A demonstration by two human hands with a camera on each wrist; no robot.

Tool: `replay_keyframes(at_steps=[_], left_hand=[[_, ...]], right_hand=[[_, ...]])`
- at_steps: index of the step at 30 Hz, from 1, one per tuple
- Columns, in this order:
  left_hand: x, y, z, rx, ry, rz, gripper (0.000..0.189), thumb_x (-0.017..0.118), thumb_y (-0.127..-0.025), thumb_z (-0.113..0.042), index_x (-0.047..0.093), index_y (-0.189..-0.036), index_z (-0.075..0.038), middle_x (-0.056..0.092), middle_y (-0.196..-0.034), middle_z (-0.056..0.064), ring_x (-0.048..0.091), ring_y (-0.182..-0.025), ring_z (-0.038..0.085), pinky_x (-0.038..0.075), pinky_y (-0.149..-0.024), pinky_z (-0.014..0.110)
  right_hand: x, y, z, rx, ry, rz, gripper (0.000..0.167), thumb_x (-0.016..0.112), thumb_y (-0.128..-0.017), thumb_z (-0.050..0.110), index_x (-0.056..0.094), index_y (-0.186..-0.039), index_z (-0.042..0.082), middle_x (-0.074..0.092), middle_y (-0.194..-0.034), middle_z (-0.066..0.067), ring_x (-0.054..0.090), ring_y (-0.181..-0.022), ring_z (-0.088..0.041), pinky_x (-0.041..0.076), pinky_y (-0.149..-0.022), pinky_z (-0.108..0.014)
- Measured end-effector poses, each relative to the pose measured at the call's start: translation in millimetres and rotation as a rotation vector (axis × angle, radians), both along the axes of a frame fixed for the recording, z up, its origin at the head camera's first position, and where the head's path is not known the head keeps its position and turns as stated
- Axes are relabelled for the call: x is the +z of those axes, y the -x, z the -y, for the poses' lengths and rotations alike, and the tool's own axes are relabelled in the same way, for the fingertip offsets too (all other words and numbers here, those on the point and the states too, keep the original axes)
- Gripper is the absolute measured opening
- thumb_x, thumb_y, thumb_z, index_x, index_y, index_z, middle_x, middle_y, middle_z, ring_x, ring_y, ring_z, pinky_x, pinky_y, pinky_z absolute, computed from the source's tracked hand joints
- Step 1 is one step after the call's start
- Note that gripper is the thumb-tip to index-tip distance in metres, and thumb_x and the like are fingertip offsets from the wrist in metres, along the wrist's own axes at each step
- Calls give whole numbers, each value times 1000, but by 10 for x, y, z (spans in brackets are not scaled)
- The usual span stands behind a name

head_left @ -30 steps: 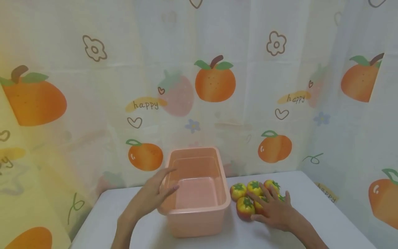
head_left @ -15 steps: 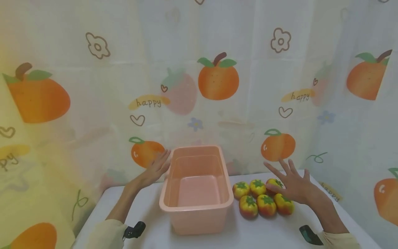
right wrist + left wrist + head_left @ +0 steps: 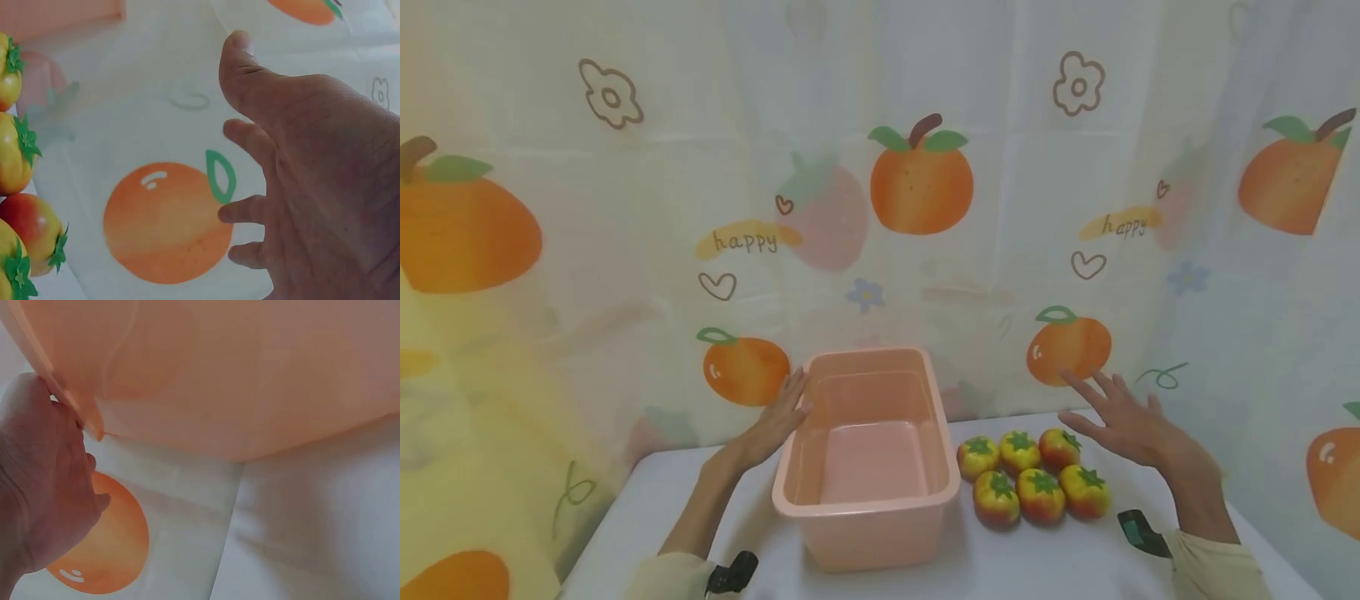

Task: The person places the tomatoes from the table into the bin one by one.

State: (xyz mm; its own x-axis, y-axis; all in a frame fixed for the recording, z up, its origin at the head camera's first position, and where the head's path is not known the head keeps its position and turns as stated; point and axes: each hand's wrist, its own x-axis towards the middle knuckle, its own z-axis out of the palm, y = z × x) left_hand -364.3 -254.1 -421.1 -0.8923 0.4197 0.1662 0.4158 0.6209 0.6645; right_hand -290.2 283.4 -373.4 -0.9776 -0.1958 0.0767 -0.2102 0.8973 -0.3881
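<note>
A pink plastic basin (image 3: pixel 872 537) stands on the white table, its inside bare. My left hand (image 3: pixel 775 425) touches the left rim of the basin with extended fingers; in the left wrist view this hand (image 3: pixel 53 481) lies along the rim's outer side. To the right of the basin sit several yellow-red persimmons (image 3: pixel 1041 496) with green leafy tops, in two rows of three. Above and to the right of them hovers my right hand (image 3: pixel 1131 425), fingers spread, holding nothing. The right wrist view shows the same hand (image 3: pixel 325 169) with some persimmons (image 3: pixel 31 234) at the left edge.
A curtain (image 3: pixel 970 325) printed with oranges hangs directly behind the table and along both sides. The white table (image 3: pixel 1015 567) extends in front of the persimmons. Dark wrist cameras sit at both cream sleeves (image 3: pixel 1213 571).
My right hand has lifted off the persimmons and moved up and right. My left hand has drawn back from over the basin's opening to its left rim. The persimmons stay in place.
</note>
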Motion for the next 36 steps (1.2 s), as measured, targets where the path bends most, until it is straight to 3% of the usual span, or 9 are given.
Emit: replay_keyframes(at_steps=[10,17,21,28,36], left_hand=[[-98,-22,16,-31,-113,37,67,26,-113,-36,-2,-169,-14,-10,-178,13,-12,-164,43,-15,-122,76],[-80,-85,19,-43,-147,28,66,28,-113,-36,1,-169,-12,-8,-178,12,-12,-164,43,-14,-122,76],[-68,-102,18,-31,-153,35,65,27,-114,-36,2,-169,-13,-8,-178,12,-14,-163,45,-14,-122,77],[-92,-100,11,18,-155,31,64,29,-113,-41,7,-170,-19,-1,-179,8,-10,-164,43,-11,-121,79],[-26,-66,-25,-17,-192,16,64,39,-113,-32,15,-168,-7,6,-178,15,1,-165,44,3,-125,75]], right_hand=[[-254,110,-161,-32,76,111,85,50,-102,62,18,-168,18,12,-168,-39,1,-151,-68,-5,-107,-91],[-398,97,-220,8,72,203,94,59,-100,56,19,-164,0,20,-165,-39,19,-147,-64,22,-109,-88],[-435,129,-224,7,54,282,102,62,-96,61,21,-163,-3,23,-164,-40,24,-146,-64,27,-111,-85],[-543,135,-228,-120,-62,463,103,72,-86,67,40,-156,-2,37,-159,-39,37,-140,-62,33,-111,-81],[-581,124,-233,-257,-49,562,95,84,-73,67,60,-140,3,51,-147,-37,48,-126,-55,40,-106,-77]])
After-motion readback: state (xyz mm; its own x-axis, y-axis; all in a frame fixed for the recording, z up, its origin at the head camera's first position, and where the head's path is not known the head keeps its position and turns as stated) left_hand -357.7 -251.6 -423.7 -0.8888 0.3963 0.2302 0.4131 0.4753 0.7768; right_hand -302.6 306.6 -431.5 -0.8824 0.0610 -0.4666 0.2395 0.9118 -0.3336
